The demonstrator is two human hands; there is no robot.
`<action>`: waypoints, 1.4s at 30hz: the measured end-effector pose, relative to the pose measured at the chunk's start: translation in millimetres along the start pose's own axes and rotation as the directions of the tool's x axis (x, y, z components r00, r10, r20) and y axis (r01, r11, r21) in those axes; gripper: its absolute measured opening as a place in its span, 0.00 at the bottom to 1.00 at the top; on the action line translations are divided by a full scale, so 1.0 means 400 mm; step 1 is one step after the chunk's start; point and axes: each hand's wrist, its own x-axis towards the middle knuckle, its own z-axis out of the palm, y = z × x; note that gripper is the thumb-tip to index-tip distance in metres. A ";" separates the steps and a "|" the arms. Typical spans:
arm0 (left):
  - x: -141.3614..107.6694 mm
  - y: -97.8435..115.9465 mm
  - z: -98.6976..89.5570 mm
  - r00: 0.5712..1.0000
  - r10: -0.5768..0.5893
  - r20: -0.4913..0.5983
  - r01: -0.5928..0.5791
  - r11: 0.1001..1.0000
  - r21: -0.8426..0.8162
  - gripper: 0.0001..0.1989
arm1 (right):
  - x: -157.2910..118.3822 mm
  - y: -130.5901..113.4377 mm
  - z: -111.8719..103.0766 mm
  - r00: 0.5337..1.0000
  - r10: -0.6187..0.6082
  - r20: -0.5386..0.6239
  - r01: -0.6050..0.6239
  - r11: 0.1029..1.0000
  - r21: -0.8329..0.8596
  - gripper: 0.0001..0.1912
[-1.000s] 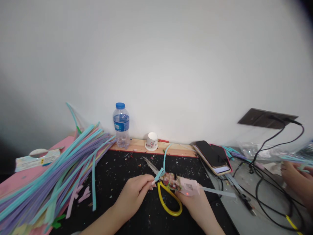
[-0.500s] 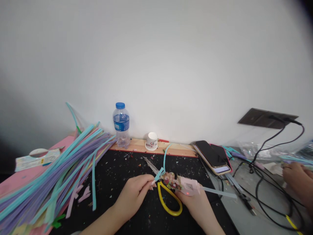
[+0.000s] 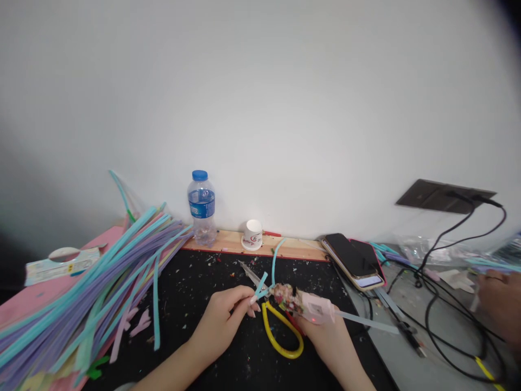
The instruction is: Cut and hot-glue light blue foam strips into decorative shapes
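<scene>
Between the fingertips of my left hand [image 3: 233, 310] is a short light-blue pipe cleaner [image 3: 261, 284], folded with its ends apart. My right hand [image 3: 325, 336] is wrapped round a pale pink glue gun [image 3: 317, 308] with a small lit red light. Coloured fluff crusts its front, which points left at the pipe cleaner. A pale translucent glue stick [image 3: 366, 321] juts from its back. Scissors with yellow handles [image 3: 285, 353] lie on the black mat [image 3: 228, 358] between and under my hands. Another light-blue pipe cleaner [image 3: 275, 258] curves up behind them.
A heap of coloured pipe cleaners [image 3: 118, 282] covers the left side. Along the wall stand a water bottle [image 3: 202, 209] and a paper cup [image 3: 252, 236]. Phones [image 3: 354, 259] and black cables [image 3: 435, 304] lie on the right, where another person's hand [image 3: 499, 298] shows.
The glue gun has pulled slightly right, away from my left fingers, and tilted a little. The pipe cleaner in my left hand now shows its bent ends spread apart.
</scene>
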 end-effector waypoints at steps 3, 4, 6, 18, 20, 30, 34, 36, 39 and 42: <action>0.001 0.000 0.001 1.000 -0.013 0.004 0.013 1.000 -0.019 0.11 | -0.002 0.001 0.001 1.000 0.029 -0.008 -0.029 0.999 0.015 0.06; 0.001 0.001 0.001 1.000 -0.015 0.007 0.015 1.000 -0.025 0.11 | -0.003 0.001 0.002 0.999 0.040 -0.002 -0.040 0.999 0.029 0.06; 0.001 0.002 0.002 1.000 -0.014 0.016 0.015 0.999 -0.038 0.11 | -0.003 0.002 0.006 0.998 0.067 0.017 -0.068 0.996 0.062 0.05; 0.004 0.003 0.003 0.999 -0.033 0.011 0.034 0.998 -0.062 0.11 | -0.005 0.010 0.013 0.993 0.110 0.040 -0.111 0.994 0.025 0.05; 0.004 0.003 0.002 0.999 -0.036 0.010 0.036 0.998 -0.057 0.11 | -0.005 0.012 0.013 0.996 0.089 0.024 -0.089 0.996 -0.007 0.05; 0.004 -0.010 0.001 0.995 -0.089 -0.040 0.086 0.994 -0.074 0.11 | -0.004 0.041 0.010 0.989 0.090 -0.119 -0.081 0.994 0.079 0.08; 0.007 -0.013 0.002 0.992 -0.115 -0.052 0.108 0.986 -0.125 0.10 | -0.009 0.059 -0.006 0.966 0.148 -0.212 -0.139 0.989 0.055 0.10; 0.009 -0.014 0.001 0.990 -0.128 -0.060 0.117 0.980 -0.162 0.10 | -0.007 0.070 -0.016 0.970 0.137 -0.203 -0.140 0.990 0.002 0.12; 0.010 -0.013 -0.002 0.987 -0.147 -0.067 0.129 0.969 -0.212 0.10 | 0.001 0.091 -0.026 0.967 0.107 -0.230 -0.132 0.987 -0.095 0.17; 0.009 -0.012 -0.004 0.984 -0.166 -0.063 0.145 0.958 -0.245 0.10 | 0.006 0.113 -0.026 0.959 0.057 -0.276 -0.131 0.958 -0.256 0.20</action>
